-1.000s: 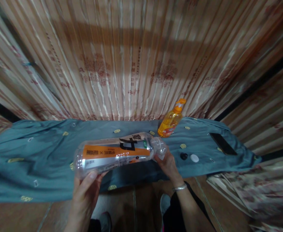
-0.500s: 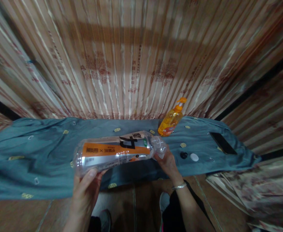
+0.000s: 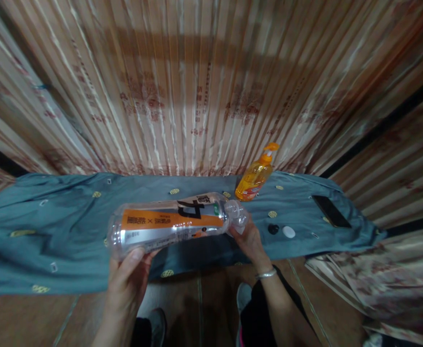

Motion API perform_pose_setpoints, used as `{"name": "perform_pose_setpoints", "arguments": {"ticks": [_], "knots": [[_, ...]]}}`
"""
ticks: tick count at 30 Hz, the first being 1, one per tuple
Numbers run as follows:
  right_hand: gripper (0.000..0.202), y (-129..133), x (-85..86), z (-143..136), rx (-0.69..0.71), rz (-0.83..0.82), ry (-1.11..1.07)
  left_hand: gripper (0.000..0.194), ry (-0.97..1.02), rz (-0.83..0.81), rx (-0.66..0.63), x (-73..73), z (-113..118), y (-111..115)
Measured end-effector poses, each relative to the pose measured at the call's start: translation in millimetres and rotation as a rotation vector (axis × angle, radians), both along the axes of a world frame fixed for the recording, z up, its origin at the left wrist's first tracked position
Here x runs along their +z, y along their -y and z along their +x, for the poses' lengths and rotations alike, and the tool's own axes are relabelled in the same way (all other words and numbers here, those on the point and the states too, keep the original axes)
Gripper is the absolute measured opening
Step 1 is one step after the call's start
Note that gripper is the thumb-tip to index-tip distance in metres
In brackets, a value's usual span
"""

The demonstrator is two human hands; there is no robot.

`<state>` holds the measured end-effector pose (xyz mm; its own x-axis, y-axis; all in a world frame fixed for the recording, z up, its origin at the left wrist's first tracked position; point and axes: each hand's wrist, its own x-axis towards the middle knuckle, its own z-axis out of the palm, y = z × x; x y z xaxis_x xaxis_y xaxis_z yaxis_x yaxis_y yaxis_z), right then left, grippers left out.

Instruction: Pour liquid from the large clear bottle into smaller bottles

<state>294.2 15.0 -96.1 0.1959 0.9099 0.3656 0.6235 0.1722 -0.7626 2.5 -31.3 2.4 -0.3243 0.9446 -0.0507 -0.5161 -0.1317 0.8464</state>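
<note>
A large clear plastic bottle (image 3: 171, 222) with an orange and silver label lies on its side in the air above the cloth, its neck to the right. My left hand (image 3: 129, 272) is closed around the lower side of its base end, thumb on the near face. At the neck, my right hand (image 3: 249, 241) pinches a small clear plastic piece (image 3: 238, 217) that looks rounded and sits against the bottle's mouth. Whether that piece is joined to the neck I cannot tell. Some of the right fingers are hidden behind it.
A yellow pump bottle (image 3: 253, 179) stands at the back of the blue-green cloth (image 3: 70, 212). To the right lie a black cap (image 3: 273, 229), a white cap (image 3: 288, 232) and a phone (image 3: 331, 211). Patterned curtains (image 3: 197, 86) hang behind and at the sides.
The whole view has shifted slightly. Both hands keep their hold, and the bottle stays nearly in the same pose.
</note>
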Motion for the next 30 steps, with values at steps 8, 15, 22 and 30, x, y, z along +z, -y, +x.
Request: {"name": "perform_pose_setpoints", "arguments": {"ticks": [8, 15, 22, 30], "knots": [[0.051, 0.6, 0.8, 0.3, -0.012, -0.018, -0.003, 0.059, 0.014, -0.027, 0.011, 1.6, 0.6, -1.1], [0.054, 0.7, 0.3, 1.0, 0.002, -0.039, -0.021, 0.058, 0.015, -0.034, 0.007, 0.3, -0.8, 0.2], [0.055, -0.2, -1.8, 0.8, 0.001, -0.023, -0.013, 0.062, 0.004, -0.059, 0.015, 0.9, -0.2, -0.4], [0.053, -0.1, -3.1, 1.8, 0.005, -0.007, 0.015, 0.051, -0.019, -0.022, 0.0, 2.1, 0.3, 0.1]]}}
